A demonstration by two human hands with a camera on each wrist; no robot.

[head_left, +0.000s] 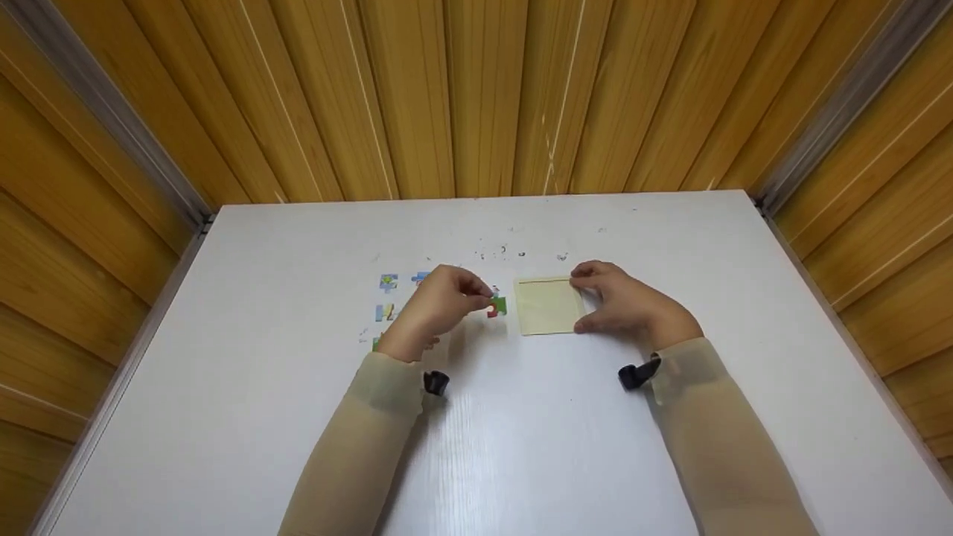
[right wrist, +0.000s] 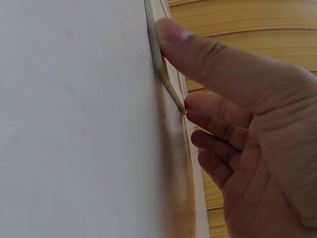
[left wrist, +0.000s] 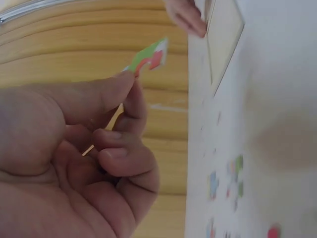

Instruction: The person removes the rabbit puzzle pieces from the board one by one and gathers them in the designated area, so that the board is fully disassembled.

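Between thumb and index finger, my left hand (head_left: 445, 299) pinches a small jigsaw puzzle piece (head_left: 499, 306), coloured green, red and white. In the left wrist view the puzzle piece (left wrist: 146, 55) sticks out past the fingertips, tilted, while the other fingers curl toward the palm. Just right of it lies a square, pale wooden puzzle tray (head_left: 549, 308) with a thin raised rim. My right hand (head_left: 625, 299) holds the tray by its right side, thumb at the near corner and index finger at the far corner.
Several loose puzzle pieces (head_left: 389, 282) lie on the white table (head_left: 521, 447) to the left, partly hidden behind my left hand and wrist. Small dark marks (head_left: 502, 251) dot the tabletop beyond the tray. Yellow wooden panelling (head_left: 476, 97) stands behind the table and along both sides.
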